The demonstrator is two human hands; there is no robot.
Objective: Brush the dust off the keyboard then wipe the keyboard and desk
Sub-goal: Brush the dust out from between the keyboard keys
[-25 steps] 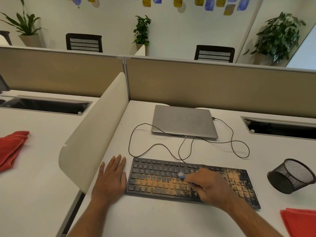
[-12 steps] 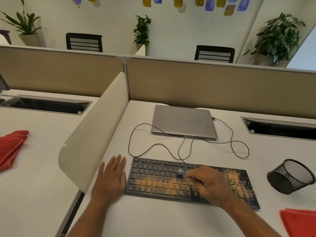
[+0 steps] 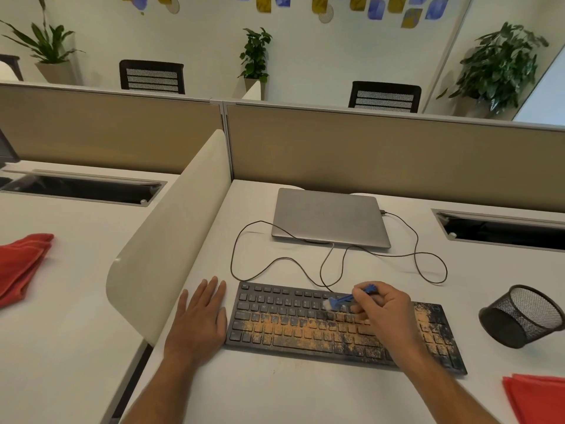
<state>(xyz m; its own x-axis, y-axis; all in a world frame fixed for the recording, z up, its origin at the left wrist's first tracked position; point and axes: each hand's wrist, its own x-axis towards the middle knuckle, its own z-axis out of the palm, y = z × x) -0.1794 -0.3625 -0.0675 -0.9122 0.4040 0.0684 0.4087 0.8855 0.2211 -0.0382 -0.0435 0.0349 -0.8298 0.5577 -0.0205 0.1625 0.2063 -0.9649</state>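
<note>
A black keyboard [image 3: 290,319] lies on the white desk [image 3: 275,390], its middle and right keys coated with orange dust. My right hand [image 3: 383,313] hovers over the keyboard's upper middle and grips a small blue brush [image 3: 348,298]. The brush's pale bristles touch the upper key rows. My left hand [image 3: 198,316] rests flat on the desk, fingers straight, against the keyboard's left end. A folded red cloth [image 3: 538,396] lies at the desk's near right corner.
A closed silver laptop [image 3: 330,218] sits behind the keyboard, its thin cable [image 3: 275,261] looping between them. A black mesh cup [image 3: 519,316] lies tipped on the right. A white curved divider [image 3: 171,240] stands to the left, with another red cloth [image 3: 21,264] beyond it.
My right hand has moved up and away from the middle rows to the upper rows, showing more of the blue brush. My left hand has stayed in place.
</note>
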